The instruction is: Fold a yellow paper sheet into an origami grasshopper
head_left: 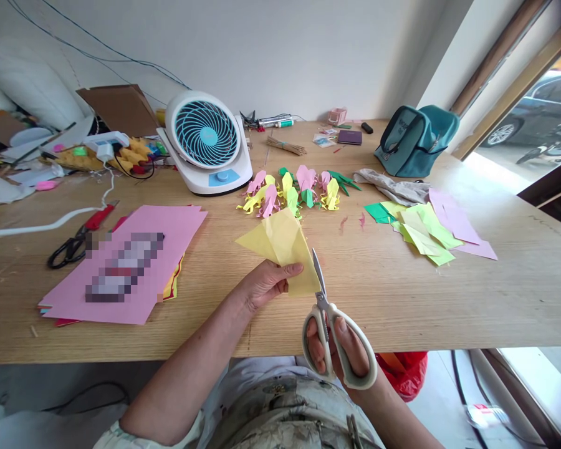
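Observation:
A folded piece of yellow paper (285,240) is pinched between the thumb and fingers of my left hand (271,284). My right hand (343,352) has its thumb and fingers through the cream-coloured handles of a pair of scissors (321,284). The scissor blades point away from me, at the paper's right edge near its lower corner. Whether they bite into the paper I cannot tell. Just beyond the paper lie several folded paper shapes (290,190) in pink, yellow and green, some with curled, fringed ends.
At left, a stack of pink paper (168,218) lies near black-handled scissors (70,249). A white fan (206,140) stands behind. On the right are loose coloured paper pieces (423,231), a grey cloth (388,186) and a teal bag (416,140). A red plastic bag (404,374) sits below the table edge.

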`<control>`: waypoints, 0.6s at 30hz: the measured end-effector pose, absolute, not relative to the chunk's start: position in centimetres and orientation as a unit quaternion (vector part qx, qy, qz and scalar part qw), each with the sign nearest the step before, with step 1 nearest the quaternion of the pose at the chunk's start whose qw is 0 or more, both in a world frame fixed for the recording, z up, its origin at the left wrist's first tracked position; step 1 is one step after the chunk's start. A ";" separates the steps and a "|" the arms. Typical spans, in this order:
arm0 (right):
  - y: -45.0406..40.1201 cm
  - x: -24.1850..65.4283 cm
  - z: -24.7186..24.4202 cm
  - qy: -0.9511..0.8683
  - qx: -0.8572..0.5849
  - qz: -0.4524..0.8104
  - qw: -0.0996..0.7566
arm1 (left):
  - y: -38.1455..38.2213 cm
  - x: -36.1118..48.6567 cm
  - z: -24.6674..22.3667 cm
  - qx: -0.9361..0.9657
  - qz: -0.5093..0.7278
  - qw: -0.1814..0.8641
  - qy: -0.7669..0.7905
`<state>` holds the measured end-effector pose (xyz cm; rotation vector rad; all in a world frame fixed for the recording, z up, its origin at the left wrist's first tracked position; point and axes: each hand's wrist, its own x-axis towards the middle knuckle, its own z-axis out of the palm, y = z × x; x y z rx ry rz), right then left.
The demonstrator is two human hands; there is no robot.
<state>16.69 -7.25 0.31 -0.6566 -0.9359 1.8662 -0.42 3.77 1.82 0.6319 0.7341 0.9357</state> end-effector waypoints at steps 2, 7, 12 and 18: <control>-7.3 16.6 0.3 -0.383 -0.274 0.753 0.460 | 3.7 -0.4 1.9 0.301 0.433 0.778 0.341; -7.5 16.5 -0.1 -0.383 -0.287 0.751 0.456 | 3.6 -0.2 2.0 0.304 0.425 0.775 0.356; -7.5 16.4 0.0 -0.374 -0.287 0.749 0.465 | 3.6 -0.4 1.3 0.280 0.417 0.777 0.379; -7.6 16.3 -0.5 -0.355 -0.263 0.759 0.478 | 3.2 0.3 1.7 0.285 0.426 0.795 0.326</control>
